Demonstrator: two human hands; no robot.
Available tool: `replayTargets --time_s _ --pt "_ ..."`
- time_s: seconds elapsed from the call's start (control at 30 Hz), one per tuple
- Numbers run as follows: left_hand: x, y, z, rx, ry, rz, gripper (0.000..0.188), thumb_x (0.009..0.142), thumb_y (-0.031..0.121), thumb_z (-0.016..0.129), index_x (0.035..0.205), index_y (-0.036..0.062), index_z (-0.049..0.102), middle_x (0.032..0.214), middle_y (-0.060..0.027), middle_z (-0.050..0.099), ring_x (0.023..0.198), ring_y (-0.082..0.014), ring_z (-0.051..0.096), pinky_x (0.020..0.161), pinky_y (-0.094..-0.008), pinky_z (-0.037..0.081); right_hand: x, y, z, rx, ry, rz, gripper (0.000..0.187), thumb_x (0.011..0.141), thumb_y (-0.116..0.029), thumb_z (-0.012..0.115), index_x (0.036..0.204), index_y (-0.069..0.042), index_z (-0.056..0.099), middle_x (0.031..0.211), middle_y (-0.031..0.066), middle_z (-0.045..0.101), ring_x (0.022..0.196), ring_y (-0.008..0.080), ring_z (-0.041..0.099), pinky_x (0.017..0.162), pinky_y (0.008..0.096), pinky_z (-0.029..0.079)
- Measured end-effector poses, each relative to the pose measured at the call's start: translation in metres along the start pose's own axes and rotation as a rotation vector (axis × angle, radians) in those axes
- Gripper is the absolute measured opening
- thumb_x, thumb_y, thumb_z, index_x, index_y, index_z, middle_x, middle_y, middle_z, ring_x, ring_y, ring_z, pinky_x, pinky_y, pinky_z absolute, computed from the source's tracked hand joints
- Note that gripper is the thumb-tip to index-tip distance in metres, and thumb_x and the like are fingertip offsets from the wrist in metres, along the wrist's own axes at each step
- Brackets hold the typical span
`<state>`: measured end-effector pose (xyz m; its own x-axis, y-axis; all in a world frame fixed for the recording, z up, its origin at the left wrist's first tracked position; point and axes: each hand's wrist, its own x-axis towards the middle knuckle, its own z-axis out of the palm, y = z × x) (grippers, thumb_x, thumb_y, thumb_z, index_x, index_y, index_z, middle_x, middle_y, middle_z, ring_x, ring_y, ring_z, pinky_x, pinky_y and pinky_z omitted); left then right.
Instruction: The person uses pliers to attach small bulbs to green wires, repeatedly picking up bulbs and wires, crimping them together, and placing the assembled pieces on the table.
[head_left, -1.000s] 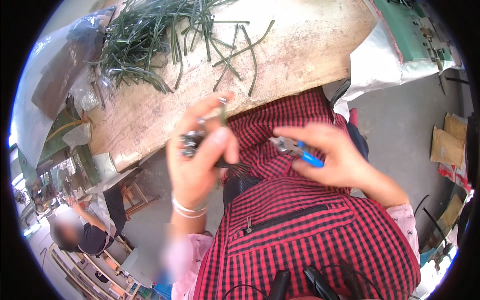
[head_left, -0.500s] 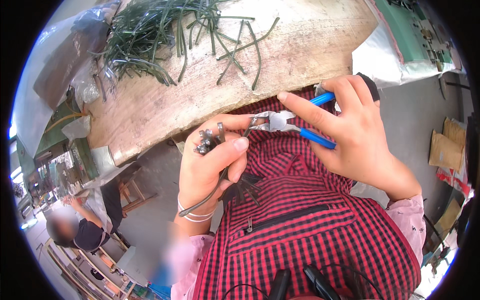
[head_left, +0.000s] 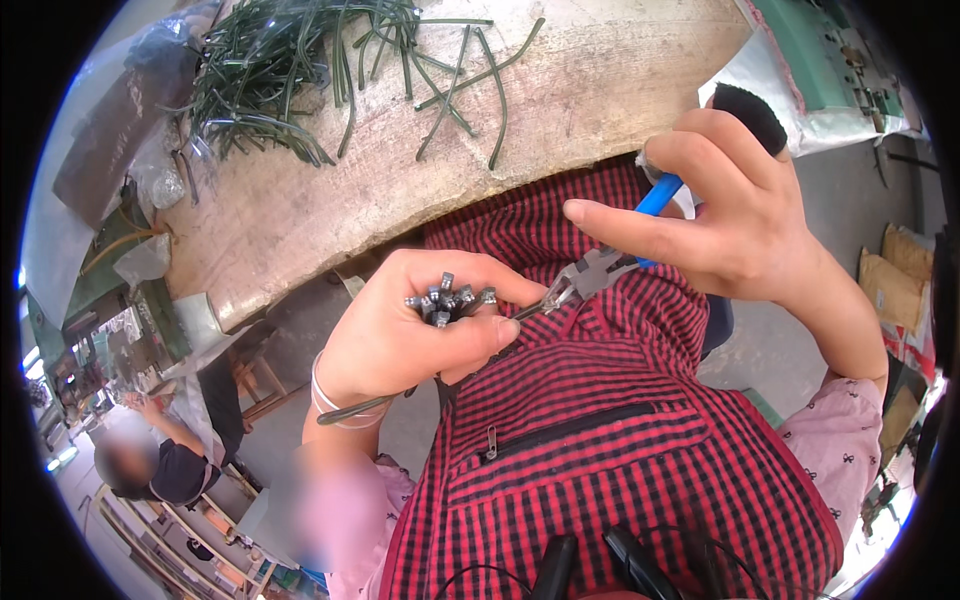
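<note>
My left hand point(head_left: 400, 315) is closed around a small bundle of dark green cords point(head_left: 452, 302), whose blunt ends stick up above the fist. Between its thumb and forefinger one cord point(head_left: 528, 312) is pinched, its tip pointing right. My right hand point(head_left: 730, 215) grips pliers point(head_left: 597, 272) with blue handles, the thumb side stretched along them. The plier jaws meet the tip of the pinched cord, seen almost edge-on; whether they bite on it is hard to tell. Part of the handles is hidden behind the right hand's fingers.
A heap of dark green cords point(head_left: 275, 85) lies on the wooden table point(head_left: 560, 110), with several loose ones beside it. Green machinery point(head_left: 800, 60) stands at the far right. Brown packages point(head_left: 893, 285) are on the right. Another person point(head_left: 185, 465) works at the lower left.
The pliers have rolled from face-on to nearly edge-on, their jaws tilted down-left. My right hand has shifted right; my left hand has turned, bringing the pinched cord lower.
</note>
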<state>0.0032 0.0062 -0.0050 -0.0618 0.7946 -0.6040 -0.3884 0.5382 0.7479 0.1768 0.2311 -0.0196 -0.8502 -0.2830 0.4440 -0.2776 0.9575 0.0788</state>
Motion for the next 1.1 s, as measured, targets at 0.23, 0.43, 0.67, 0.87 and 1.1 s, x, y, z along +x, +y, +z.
replayTargets --time_s 0.23,0.43,0.67,0.87,1.1 --pt "-0.002 -0.005 0.006 0.064 0.099 0.062 0.03 0.077 0.001 0.072 0.107 -0.0062 0.069 0.059 -0.0012 0.059 0.043 -0.0039 0.044 0.039 -0.0207 0.027 0.007 -0.001 -0.004 0.04 -0.077 0.003 0.047 0.06 -0.018 0.068 0.106 -0.028 0.073 0.078 0.0017 0.045 0.065 0.0191 0.049 0.045 0.0293 0.035" --pt "0.013 -0.032 -0.004 -0.379 -0.068 0.193 0.028 0.081 0.0 0.068 0.106 -0.0111 0.065 0.058 -0.0009 0.056 0.042 -0.004 0.042 0.039 -0.0213 0.026 -0.018 -0.027 0.032 0.505 0.045 0.386 0.043 0.062 -0.008 0.071 0.101 -0.025 0.074 0.072 0.0014 0.044 0.069 0.0213 0.052 0.051 0.0333 0.036" --pt "0.024 -0.031 -0.003 -0.219 0.004 0.116 0.028 0.09 0.007 0.063 0.116 -0.0058 0.062 0.06 -0.0013 0.058 0.045 -0.0041 0.048 0.038 -0.0178 0.03 -0.013 -0.011 0.018 0.281 -0.105 0.372 0.052 0.062 -0.005 0.072 0.11 -0.025 0.072 0.078 0.0033 0.048 0.076 0.0248 0.053 0.058 0.0348 0.041" --pt "0.02 -0.013 -0.006 0.129 0.503 0.449 0.019 0.089 0.007 0.068 0.107 0.0016 0.064 0.087 -0.0088 0.067 0.063 -0.0128 0.064 0.05 -0.0221 0.049 -0.053 -0.039 0.026 0.916 -0.075 1.038 0.055 0.072 0.003 0.064 0.126 -0.01 0.063 0.1 0.0061 0.062 0.089 0.0178 0.059 0.076 0.0301 0.049" --pt "0.147 0.05 -0.084 1.265 0.758 0.271 0.045 0.073 0.039 0.077 0.102 0.0053 0.073 0.095 -0.0187 0.072 0.096 -0.0377 0.068 0.084 -0.0438 0.053 -0.036 -0.058 0.035 1.099 -0.134 0.964 0.049 0.073 0.0 0.067 0.121 -0.006 0.063 0.102 0.0061 0.063 0.082 0.0149 0.059 0.073 0.029 0.049"
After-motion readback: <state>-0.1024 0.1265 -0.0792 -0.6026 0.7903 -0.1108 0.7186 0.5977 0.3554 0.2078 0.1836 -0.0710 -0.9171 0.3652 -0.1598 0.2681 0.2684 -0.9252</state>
